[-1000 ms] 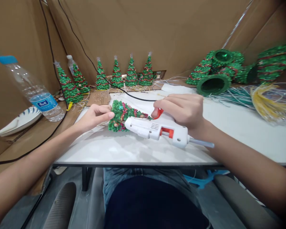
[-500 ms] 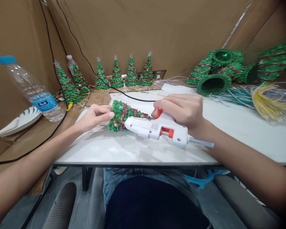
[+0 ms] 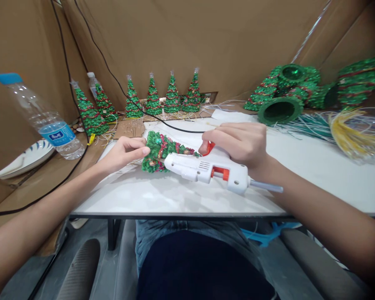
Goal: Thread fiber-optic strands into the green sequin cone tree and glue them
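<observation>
My left hand (image 3: 129,152) grips the wide base end of a small green Christmas tree (image 3: 155,143) lying on its side, with red garland and small ornaments on it. In my right hand (image 3: 240,141) is a white hot glue gun (image 3: 200,166) with a red trigger, where my finger rests. A clear glue stick (image 3: 267,186) sticks out of the gun's back end. The gun's nozzle points left at the lower part of the tree, at or very near its surface; whether it touches I cannot tell. The gun hides part of the tree.
Several finished-looking small trees (image 3: 153,98) stand along the back. Larger green trees (image 3: 279,110) lie piled at the back right beside bundled yellow and white wires (image 3: 346,131). On the left are a water bottle (image 3: 58,133) and a plate (image 3: 28,160). A black cable (image 3: 118,85) hangs across the table (image 3: 175,198).
The glue gun has shifted very slightly to the right at its rear, along with my right hand. My left hand and the tree have stayed in place.
</observation>
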`<state>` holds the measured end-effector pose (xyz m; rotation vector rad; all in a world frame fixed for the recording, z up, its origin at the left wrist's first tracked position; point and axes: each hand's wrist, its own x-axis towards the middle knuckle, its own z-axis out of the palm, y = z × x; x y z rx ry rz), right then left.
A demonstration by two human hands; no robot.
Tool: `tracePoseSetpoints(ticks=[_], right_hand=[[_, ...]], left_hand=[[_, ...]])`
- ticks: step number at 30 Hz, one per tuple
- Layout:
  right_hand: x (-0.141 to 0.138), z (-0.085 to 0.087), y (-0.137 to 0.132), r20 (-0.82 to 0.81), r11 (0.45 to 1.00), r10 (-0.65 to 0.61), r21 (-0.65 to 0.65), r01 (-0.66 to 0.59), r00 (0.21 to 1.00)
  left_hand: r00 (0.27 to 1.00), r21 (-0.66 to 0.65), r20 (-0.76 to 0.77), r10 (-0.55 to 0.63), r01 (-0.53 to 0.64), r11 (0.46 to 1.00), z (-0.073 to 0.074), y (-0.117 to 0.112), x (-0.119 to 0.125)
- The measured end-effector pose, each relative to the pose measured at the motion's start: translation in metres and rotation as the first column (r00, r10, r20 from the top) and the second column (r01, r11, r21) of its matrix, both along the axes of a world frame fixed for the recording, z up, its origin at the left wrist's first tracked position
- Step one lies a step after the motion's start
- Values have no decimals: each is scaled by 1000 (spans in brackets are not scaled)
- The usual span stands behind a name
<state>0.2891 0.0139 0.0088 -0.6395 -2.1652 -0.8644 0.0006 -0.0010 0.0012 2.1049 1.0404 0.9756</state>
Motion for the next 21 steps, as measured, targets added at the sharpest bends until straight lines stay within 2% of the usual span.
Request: tracePoseSetpoints(ticks=[18, 21], right_hand=[[-1, 1, -2, 0, 1000, -22, 10, 22, 1000], [-1, -1, 0, -29, 997, -7, 75, 9, 1000]], left_hand=[[1000, -1, 2, 2, -2, 1000, -1, 0, -1], [1000, -1, 5, -1, 1, 1000, 0, 0, 0]])
